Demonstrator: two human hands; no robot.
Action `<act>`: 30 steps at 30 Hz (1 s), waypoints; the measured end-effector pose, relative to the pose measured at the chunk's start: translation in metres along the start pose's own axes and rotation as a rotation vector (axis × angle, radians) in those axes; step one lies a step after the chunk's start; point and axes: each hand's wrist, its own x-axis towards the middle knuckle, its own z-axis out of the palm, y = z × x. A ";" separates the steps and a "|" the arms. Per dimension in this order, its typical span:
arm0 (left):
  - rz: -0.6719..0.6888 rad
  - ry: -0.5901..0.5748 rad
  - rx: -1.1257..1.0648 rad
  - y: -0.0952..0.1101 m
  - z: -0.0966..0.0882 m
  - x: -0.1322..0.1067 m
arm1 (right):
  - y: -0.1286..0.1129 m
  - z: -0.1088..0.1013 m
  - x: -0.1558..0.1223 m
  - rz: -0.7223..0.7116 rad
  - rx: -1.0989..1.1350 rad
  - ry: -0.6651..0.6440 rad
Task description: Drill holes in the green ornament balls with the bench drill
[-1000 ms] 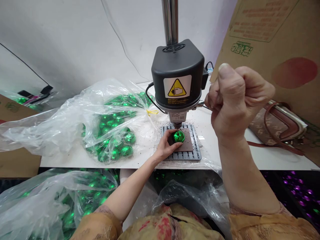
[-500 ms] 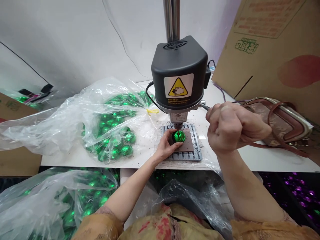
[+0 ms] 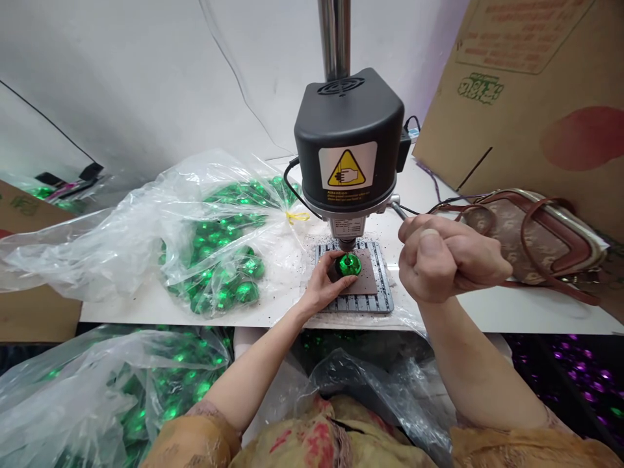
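Under the chuck of a small black drill press [image 3: 348, 140], a shiny green ball [image 3: 351, 264] sits on a brown square pad over the slotted grey base plate [image 3: 385, 286]. My left hand [image 3: 324, 283] grips the ball from its left side, thumb at the front and index finger behind. My right hand [image 3: 441, 257] is closed in a fist round the end of the press's metal lever [image 3: 398, 207]; the fist hides the lever's grip. The drill tip meets the top of the ball, but how deep it goes I cannot tell.
Left of the press lies a clear plastic bag [image 3: 195, 175] of green balls, with a yellow tie [image 3: 296, 217]. Another bag [image 3: 160, 383] hangs below the table edge. A brown handbag [image 3: 517, 234] and a large cardboard box [image 3: 526, 130] stand at the right. Dark shavings dot the table.
My right fist has shifted slightly left and down with the lever. My left hand and the green ball have stayed in place.
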 end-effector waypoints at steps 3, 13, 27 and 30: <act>0.005 0.000 -0.003 0.000 0.000 0.000 | 0.001 0.000 0.000 -0.066 0.002 0.000; -0.011 -0.007 0.008 0.002 -0.001 -0.001 | -0.004 -0.003 -0.008 -0.077 0.027 -0.036; 0.489 -0.081 0.567 0.004 0.006 -0.086 | -0.016 0.032 0.060 0.410 -0.032 0.088; 0.616 -0.591 0.806 -0.011 0.011 -0.130 | -0.017 0.033 0.058 0.383 -0.075 0.108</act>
